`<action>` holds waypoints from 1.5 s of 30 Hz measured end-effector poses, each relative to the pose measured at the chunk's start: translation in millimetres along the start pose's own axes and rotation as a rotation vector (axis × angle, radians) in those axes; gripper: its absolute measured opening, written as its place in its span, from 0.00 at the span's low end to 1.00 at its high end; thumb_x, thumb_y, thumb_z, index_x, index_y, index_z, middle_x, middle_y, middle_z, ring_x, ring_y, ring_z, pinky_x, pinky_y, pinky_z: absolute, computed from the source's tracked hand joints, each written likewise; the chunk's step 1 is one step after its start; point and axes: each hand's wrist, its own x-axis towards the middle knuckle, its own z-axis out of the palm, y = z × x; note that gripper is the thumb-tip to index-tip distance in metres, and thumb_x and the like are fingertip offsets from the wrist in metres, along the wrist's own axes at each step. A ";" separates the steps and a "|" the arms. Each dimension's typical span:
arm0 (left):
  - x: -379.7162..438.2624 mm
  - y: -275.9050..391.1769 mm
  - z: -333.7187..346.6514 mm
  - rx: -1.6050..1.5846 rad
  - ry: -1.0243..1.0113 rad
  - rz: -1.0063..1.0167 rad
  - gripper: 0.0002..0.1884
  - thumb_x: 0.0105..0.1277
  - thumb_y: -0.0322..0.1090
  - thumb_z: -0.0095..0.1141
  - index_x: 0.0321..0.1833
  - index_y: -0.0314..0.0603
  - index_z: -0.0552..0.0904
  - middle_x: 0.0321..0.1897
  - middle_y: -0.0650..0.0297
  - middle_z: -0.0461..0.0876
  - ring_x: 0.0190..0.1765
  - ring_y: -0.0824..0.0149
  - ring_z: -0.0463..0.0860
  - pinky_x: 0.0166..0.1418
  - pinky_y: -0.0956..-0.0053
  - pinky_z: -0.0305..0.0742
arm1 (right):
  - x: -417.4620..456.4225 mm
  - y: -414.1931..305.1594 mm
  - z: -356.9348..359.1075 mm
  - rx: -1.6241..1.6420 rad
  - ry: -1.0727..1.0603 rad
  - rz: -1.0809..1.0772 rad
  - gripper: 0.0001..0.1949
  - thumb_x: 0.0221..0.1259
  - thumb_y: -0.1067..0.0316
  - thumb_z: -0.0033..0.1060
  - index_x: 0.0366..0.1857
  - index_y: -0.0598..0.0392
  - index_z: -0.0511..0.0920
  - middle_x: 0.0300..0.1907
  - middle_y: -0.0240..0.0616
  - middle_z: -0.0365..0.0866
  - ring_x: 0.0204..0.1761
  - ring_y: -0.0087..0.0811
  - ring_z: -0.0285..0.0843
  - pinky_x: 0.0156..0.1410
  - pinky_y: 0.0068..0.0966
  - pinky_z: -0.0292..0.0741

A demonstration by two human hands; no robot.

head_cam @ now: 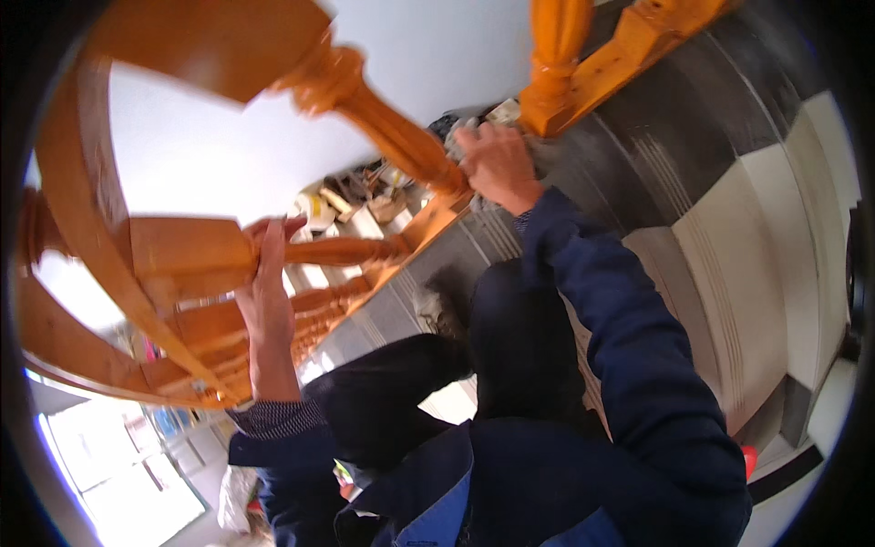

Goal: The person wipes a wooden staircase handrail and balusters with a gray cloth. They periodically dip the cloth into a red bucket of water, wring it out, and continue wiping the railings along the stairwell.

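My left hand (268, 287) grips an orange-brown turned wooden baluster (195, 249) just below its square upper block, with the fingers partly hidden behind the wood. Bunched under the fingers of my right hand (499, 164) is a grey cloth (454, 142), mostly covered by the hand. It is pressed low down, between the foot of another turned baluster (403, 143) and the foot of a further one (550, 89). These balusters stand on a wooden bottom rail (437, 222) along the edge of dark grey stair tiles (437, 249).
Light-coloured stair treads (718, 253) curve down the right side. A curved wooden handrail (102, 225) runs at the left. Beyond the balusters, assorted items (355, 198) lie piled by a white wall (273, 143). A blurred greyish object (429, 308) is beside my knee.
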 end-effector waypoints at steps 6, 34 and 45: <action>-2.3 21.0 15.3 0.087 0.093 -0.009 0.12 0.72 0.39 0.60 0.49 0.37 0.84 0.40 0.59 0.91 0.50 0.68 0.85 0.69 0.65 0.70 | -32.1 -14.3 2.0 0.326 0.175 0.271 0.21 0.58 0.63 0.65 0.57 0.49 0.78 0.41 0.49 0.82 0.44 0.54 0.81 0.52 0.48 0.77; 34.0 -31.3 15.2 -0.274 -0.098 0.523 0.16 0.66 0.38 0.68 0.50 0.39 0.79 0.21 0.66 0.79 0.29 0.68 0.83 0.49 0.67 0.82 | -22.9 -43.2 -0.9 0.788 0.432 0.886 0.24 0.75 0.46 0.54 0.44 0.64 0.83 0.40 0.44 0.86 0.40 0.37 0.83 0.49 0.35 0.77; 21.5 -21.7 21.8 -0.396 -0.161 0.429 0.20 0.66 0.37 0.69 0.53 0.30 0.80 0.24 0.65 0.78 0.27 0.71 0.80 0.39 0.74 0.78 | -52.0 -126.4 -91.0 1.573 0.838 0.742 0.19 0.76 0.50 0.54 0.43 0.59 0.81 0.37 0.36 0.83 0.37 0.29 0.83 0.43 0.29 0.80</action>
